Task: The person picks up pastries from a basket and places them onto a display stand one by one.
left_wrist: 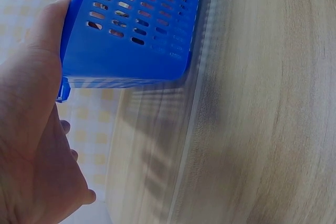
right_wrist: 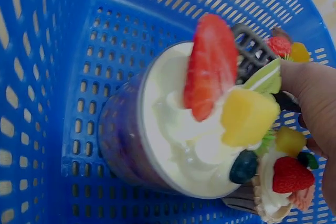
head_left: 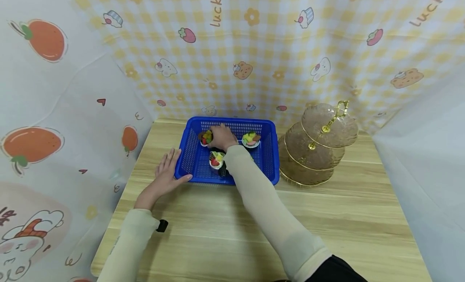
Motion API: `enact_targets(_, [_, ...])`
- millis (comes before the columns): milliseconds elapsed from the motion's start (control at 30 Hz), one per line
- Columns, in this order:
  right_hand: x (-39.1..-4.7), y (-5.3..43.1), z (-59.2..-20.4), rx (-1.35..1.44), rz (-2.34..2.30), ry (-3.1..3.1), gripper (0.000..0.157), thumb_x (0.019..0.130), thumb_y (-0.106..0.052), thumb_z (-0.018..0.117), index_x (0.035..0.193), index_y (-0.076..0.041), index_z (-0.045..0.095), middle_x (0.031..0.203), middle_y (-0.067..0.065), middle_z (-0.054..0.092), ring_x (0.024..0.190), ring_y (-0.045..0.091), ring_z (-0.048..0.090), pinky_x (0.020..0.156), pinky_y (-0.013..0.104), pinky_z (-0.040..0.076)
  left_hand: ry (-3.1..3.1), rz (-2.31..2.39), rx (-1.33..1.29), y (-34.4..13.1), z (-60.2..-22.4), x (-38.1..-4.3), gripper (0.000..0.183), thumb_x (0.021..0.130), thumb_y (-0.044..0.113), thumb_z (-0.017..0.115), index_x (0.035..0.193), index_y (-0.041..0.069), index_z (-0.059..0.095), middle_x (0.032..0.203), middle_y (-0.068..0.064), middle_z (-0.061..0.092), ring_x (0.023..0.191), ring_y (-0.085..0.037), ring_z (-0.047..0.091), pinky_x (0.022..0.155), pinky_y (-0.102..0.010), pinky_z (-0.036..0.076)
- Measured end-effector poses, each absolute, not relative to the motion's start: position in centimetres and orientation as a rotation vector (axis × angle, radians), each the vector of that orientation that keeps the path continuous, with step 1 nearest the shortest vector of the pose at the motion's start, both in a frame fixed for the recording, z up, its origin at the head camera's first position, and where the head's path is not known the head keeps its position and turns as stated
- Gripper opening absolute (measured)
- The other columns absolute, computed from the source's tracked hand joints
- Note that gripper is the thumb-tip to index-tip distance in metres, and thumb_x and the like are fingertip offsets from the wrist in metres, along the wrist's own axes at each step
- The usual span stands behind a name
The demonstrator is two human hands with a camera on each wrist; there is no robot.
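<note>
My left hand (head_left: 168,169) rests at the near left corner of a blue plastic basket (head_left: 232,120), fingers straight along the outside and thumb at the front rim. In the left wrist view the thumb (left_wrist: 52,24) lies against the basket's wall. Reaching inside, my right hand (head_left: 222,137) curls its fingers on a black tool with a slotted head (right_wrist: 254,48), partly hidden behind the fruit. Beside it are a cream-topped dessert cup (right_wrist: 178,145) with a strawberry slice and a small fruit tart (right_wrist: 278,184). More fruit-topped desserts (head_left: 251,139) sit in the basket.
A three-tier cake stand (head_left: 319,146) with gold rims and handle stands right of the basket. Both are on a wood-grain table (head_left: 210,233). A checked curtain (head_left: 254,51) hangs behind, and a printed sheet (head_left: 83,112) hangs along the left.
</note>
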State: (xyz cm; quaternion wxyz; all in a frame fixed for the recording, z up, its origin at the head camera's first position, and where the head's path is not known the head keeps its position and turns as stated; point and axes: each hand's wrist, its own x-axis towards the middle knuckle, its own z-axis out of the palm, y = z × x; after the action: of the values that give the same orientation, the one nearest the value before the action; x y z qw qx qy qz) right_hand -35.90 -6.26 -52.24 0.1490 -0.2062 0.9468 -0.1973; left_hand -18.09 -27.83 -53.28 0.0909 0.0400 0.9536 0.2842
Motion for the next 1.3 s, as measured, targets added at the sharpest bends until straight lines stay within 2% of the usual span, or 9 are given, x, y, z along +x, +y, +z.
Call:
enact_targets(133, [-36.0,-5.8,-52.0,-0.628,-0.675,2.727,0.059,0.08,-0.037,0.082,0.131,-0.019,0.059,0.124,0.0,0.063,0.118,0.023,0.05,0.1,0.042,0.049,2.826,0.857,0.117,-27.7,-53.2,-18.3,0.103,0.089,0.058,0.063,0.16,0.029,-0.007,0.168,-0.012,-0.013,0.152,-0.046,-0.012,0.112,-0.078,0.0])
enact_targets(233, [-36.0,-5.5,-51.6,-0.634,-0.76,2.715,0.061,0.079,-0.034,0.083,0.132,-0.017,0.058,0.123,0.0,0.063,0.114,0.02,0.049,0.099,0.04,0.048,2.822,0.853,0.121,-27.5,-53.2,-18.4,0.103,0.09,0.058,0.062,0.16,0.028,-0.007,0.168,-0.011,-0.015,0.152,-0.046,-0.012,0.111,-0.078,-0.001])
enact_targets(467, [-35.8,-4.6,-49.5,-0.623,-0.872,2.694,0.067,0.08,-0.032,0.083,0.138,-0.014,0.053,0.133,0.004,0.059,0.123,0.024,0.048,0.105,0.043,0.045,2.808,0.845,0.121,-27.4,-53.1,-18.5,0.104,0.09,0.06,0.061,0.16,0.028,-0.01,0.168,-0.012,-0.015,0.152,-0.047,-0.012,0.111,-0.079,-0.001])
enact_targets(700, [-35.5,-3.3,-47.0,-0.677,-0.87,2.696,0.069,0.081,-0.04,0.08,0.139,-0.016,0.051,0.138,0.001,0.057,0.129,0.023,0.047,0.108,0.043,0.044,2.808,0.814,0.109,-27.7,-53.1,-18.6,0.105,0.09,0.062,0.059,0.159,0.029,-0.012,0.168,-0.008,-0.018,0.152,-0.047,-0.012,0.112,-0.079,0.001])
enact_targets(867, [-34.6,-1.9,-45.7,-0.693,-0.941,2.669,0.069,0.081,-0.039,0.081,0.139,-0.016,0.051,0.139,0.002,0.056,0.13,0.021,0.045,0.106,0.042,0.045,2.794,0.823,0.112,-27.9,-53.1,-18.7,0.106,0.089,0.063,0.06,0.159,0.029,-0.012,0.167,-0.007,-0.019,0.152,-0.047,-0.012,0.111,-0.079,0.0])
enact_targets(1067, [-33.2,-0.3,-45.1,-0.673,-0.995,2.637,0.072,0.081,-0.042,0.08,0.14,-0.016,0.05,0.141,0.002,0.054,0.13,0.02,0.046,0.107,0.041,0.045,2.779,0.84,0.113,-27.8,-52.9,-18.4,0.106,0.089,0.061,0.061,0.159,0.028,-0.011,0.167,-0.011,-0.017,0.152,-0.048,-0.013,0.11,-0.079,-0.001])
enact_targets(1300, [-31.0,2.3,-44.0,-0.63,-1.102,2.656,0.075,0.08,-0.045,0.081,0.141,-0.016,0.05,0.136,0.003,0.054,0.123,0.021,0.047,0.1,0.042,0.047,2.779,0.86,0.121,-27.6,-52.8,-18.2,0.105,0.09,0.06,0.061,0.159,0.028,-0.011,0.167,-0.011,-0.017,0.152,-0.048,-0.014,0.11,-0.079,-0.002])
